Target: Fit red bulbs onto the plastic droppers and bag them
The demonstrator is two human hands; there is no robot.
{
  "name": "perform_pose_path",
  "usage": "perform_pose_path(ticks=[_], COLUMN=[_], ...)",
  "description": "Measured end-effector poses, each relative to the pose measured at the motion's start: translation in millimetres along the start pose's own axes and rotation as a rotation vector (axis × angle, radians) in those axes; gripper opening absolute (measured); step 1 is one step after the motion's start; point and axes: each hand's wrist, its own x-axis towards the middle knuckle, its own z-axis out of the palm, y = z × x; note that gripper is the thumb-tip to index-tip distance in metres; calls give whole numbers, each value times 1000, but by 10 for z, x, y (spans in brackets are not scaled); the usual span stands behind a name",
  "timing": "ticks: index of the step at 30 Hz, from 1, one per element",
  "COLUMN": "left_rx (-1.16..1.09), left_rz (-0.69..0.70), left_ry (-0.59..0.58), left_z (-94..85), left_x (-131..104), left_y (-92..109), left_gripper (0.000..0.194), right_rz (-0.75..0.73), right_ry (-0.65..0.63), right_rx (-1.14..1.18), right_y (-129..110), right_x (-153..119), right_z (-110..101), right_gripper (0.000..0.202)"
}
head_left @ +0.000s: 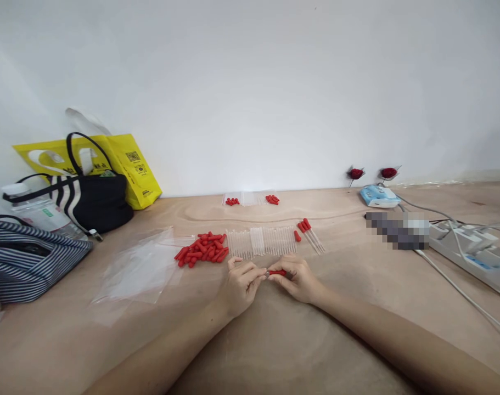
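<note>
My left hand [242, 286] is closed in a pinch on a thin glass dropper tube [268, 274], most of it hidden by the fingers. Held between the thumb and fingers of my right hand [298, 278] is a red rubber dropper bulb [277, 272], which meets the tube's end. Just beyond the hands lies a row of clear glass tubes [278, 241] with a white band [257, 241] across its middle. A heap of red bulbs [202, 250] is to its left. At its right end are a single red bulb [297, 236] and droppers with bulbs fitted [313, 237].
Clear plastic bags [134, 271] lie at left, near a striped pouch [31, 263], a black bag [97, 200] and a yellow bag [140, 170]. A packet with red bulbs [253, 198] lies by the wall. At right are a tissue pack [379, 196] and a power strip [476, 258] with cables.
</note>
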Motion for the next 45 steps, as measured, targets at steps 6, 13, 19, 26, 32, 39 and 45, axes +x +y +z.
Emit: perform_pose_path(ticks=[6, 13, 19, 26, 32, 39, 45], left_rx=[32, 58, 79, 86, 93, 116, 93], left_rz=[-11, -18, -11, -22, -5, -10, -23], left_ry=[-29, -31, -51, -60, -49, -58, -86], left_z=[4, 19, -33, -68, -54, -41, -55], left_x=[-8, 16, 37, 3, 0, -9, -11], left_y=[0, 5, -75, -112, -70, -75, -102], left_gripper=[17, 17, 16, 16, 17, 20, 21], right_rz=[15, 77, 147, 93, 90, 74, 101], right_ry=[-36, -39, -7, -7, -1, -6, -31], right_rx=[-38, -33, -3, -52, -10, -22, 39], right_y=[1, 18, 113, 107, 33, 60, 76], right_x=[9, 20, 20, 6, 15, 23, 15], right_z=[9, -2, -89, -117, -104, -100, -114], right_gripper=[19, 20, 18, 17, 21, 23, 23])
